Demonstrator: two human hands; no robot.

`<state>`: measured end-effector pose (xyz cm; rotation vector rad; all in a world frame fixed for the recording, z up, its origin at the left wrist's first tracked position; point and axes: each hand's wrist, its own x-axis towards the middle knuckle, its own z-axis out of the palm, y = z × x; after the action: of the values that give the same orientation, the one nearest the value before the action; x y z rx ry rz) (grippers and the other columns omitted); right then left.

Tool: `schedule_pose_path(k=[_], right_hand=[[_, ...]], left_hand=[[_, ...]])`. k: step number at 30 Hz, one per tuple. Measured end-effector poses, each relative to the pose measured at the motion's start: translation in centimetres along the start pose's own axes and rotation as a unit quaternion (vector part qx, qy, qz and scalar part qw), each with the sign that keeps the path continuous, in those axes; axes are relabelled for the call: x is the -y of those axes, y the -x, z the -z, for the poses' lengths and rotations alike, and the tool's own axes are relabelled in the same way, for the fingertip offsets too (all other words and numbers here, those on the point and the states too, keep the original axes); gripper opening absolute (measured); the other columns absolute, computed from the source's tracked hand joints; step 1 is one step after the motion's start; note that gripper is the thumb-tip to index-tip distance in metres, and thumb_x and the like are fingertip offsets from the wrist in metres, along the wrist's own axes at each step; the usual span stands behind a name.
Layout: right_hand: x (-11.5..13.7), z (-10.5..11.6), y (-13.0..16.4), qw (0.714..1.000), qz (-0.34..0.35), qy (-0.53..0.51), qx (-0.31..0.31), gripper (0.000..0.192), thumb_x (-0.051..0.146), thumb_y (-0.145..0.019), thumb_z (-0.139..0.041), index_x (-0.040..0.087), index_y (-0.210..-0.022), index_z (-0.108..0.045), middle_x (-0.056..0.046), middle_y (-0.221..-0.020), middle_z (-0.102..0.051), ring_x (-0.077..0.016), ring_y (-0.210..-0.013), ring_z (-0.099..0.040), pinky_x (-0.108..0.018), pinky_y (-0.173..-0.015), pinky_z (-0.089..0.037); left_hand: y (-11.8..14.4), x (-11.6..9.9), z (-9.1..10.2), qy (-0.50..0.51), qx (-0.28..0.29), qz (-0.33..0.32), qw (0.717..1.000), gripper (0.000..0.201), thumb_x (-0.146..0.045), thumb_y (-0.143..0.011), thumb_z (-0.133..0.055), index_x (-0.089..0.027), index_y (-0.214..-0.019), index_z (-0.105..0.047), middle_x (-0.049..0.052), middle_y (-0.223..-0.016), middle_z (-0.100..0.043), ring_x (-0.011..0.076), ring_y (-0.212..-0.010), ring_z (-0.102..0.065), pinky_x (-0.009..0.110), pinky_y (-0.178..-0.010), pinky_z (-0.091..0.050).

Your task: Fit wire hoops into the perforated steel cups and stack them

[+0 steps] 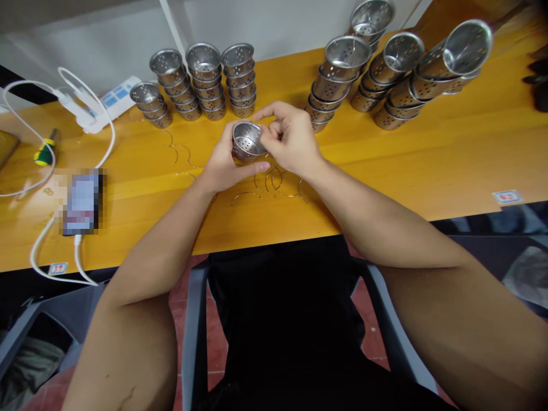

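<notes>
My left hand wraps round a small perforated metal cup, thumb in front and fingers behind. The cup tilts with its mouth up towards me, above the table. At its right rim is my right hand, thumb and fingers pinched together; whether they grip the rim or a thin wire is hidden. Curved thin wires lie on the table beneath both hands, and more wire pieces lie to the left.
Stacks of similar perforated cups stand at the back left, with leaning stacks at the back right. A power strip, white cables, a screwdriver and a phone occupy the left of the wooden table.
</notes>
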<state>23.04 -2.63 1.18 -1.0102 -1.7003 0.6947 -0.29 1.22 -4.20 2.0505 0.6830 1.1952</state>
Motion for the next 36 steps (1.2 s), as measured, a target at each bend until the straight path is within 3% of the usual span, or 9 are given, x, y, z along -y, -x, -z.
schedule_pose_path(k=[5,9,13,17,23,29,33,36], right_hand=[[0.2,-0.6,0.2,1.000,0.005,0.003,-0.005,0.017,0.042,-0.110,-0.088,0.029,-0.111,-0.077,0.005,-0.065,-0.045,-0.0223,-0.062,-0.054,-0.040,-0.069,-0.065],[0.2,-0.6,-0.1,1.000,-0.001,-0.027,-0.002,0.022,0.045,-0.110,-0.089,0.029,-0.102,-0.076,0.003,-0.068,-0.051,-0.0210,-0.062,-0.053,-0.038,-0.065,-0.063],[0.8,0.4,-0.3,0.992,-0.014,-0.105,0.070,0.041,0.065,-0.109,-0.092,0.029,-0.100,-0.077,-0.001,-0.077,-0.065,-0.0192,-0.063,-0.059,-0.034,-0.057,-0.060],[1.4,1.8,-0.6,0.975,-0.029,-0.157,0.157,0.057,0.076,-0.092,-0.108,0.028,-0.102,-0.077,0.000,-0.079,-0.070,-0.0164,-0.060,-0.061,-0.030,-0.051,-0.055],[1.7,2.3,-1.0,0.962,-0.009,-0.204,0.183,0.068,0.086,-0.081,-0.111,0.028,-0.100,-0.080,0.002,-0.072,-0.072,-0.0155,-0.055,-0.061,-0.030,-0.047,-0.054],[2.2,1.8,-0.9,0.968,-0.052,-0.195,0.152,0.064,0.072,-0.079,-0.118,0.029,-0.093,-0.074,0.004,-0.067,-0.069,-0.0151,-0.051,-0.060,-0.030,-0.045,-0.053],[1.9,1.8,-1.0,0.965,-0.039,-0.202,0.161,0.064,0.074,-0.081,-0.117,0.028,-0.094,-0.074,0.003,-0.069,-0.071,-0.0142,-0.052,-0.060,-0.028,-0.045,-0.052],[1.3,1.8,-1.0,0.964,-0.029,-0.201,0.172,0.067,0.078,-0.083,-0.115,0.026,-0.094,-0.073,0.004,-0.069,-0.069,-0.0132,-0.051,-0.059,-0.027,-0.045,-0.052]], left_hand=[[-0.1,-1.2,-0.5,-0.026,-0.015,0.008,1.000,0.113,-0.089,-0.070,-0.113,-0.029,-0.155,-0.067,0.012,-0.146,-0.078,0.0386,-0.140,-0.081,0.058,-0.130,-0.065],[0.0,-1.9,-0.6,-0.010,-0.015,0.037,0.999,0.101,-0.087,-0.078,-0.110,-0.027,-0.149,-0.071,0.012,-0.138,-0.080,0.0369,-0.136,-0.080,0.058,-0.129,-0.065],[0.1,-1.3,-0.2,0.035,-0.025,0.076,0.996,0.086,-0.087,-0.085,-0.105,-0.028,-0.140,-0.075,0.008,-0.126,-0.079,0.0358,-0.137,-0.079,0.057,-0.128,-0.065],[0.0,-0.7,0.3,0.062,-0.025,0.103,0.992,0.085,-0.086,-0.086,-0.105,-0.025,-0.138,-0.076,0.009,-0.124,-0.080,0.0340,-0.130,-0.081,0.056,-0.122,-0.069],[0.1,-1.1,0.3,0.093,-0.006,0.108,0.990,0.083,-0.087,-0.088,-0.101,-0.027,-0.140,-0.075,0.008,-0.123,-0.082,0.0262,-0.107,-0.084,0.048,-0.104,-0.076],[0.1,-0.4,0.7,0.039,-0.004,0.079,0.996,0.099,-0.078,-0.074,-0.115,-0.025,-0.146,-0.073,0.013,-0.139,-0.084,0.0345,-0.131,-0.084,0.055,-0.121,-0.072],[0.2,-0.1,0.7,-0.006,-0.005,0.062,0.998,0.098,-0.081,-0.081,-0.110,-0.024,-0.150,-0.072,0.014,-0.140,-0.083,0.0379,-0.140,-0.082,0.058,-0.130,-0.067],[0.3,-0.3,0.8,-0.053,0.006,0.054,0.997,0.100,-0.089,-0.087,-0.102,-0.023,-0.155,-0.068,0.013,-0.140,-0.082,0.0368,-0.138,-0.083,0.058,-0.127,-0.068]])
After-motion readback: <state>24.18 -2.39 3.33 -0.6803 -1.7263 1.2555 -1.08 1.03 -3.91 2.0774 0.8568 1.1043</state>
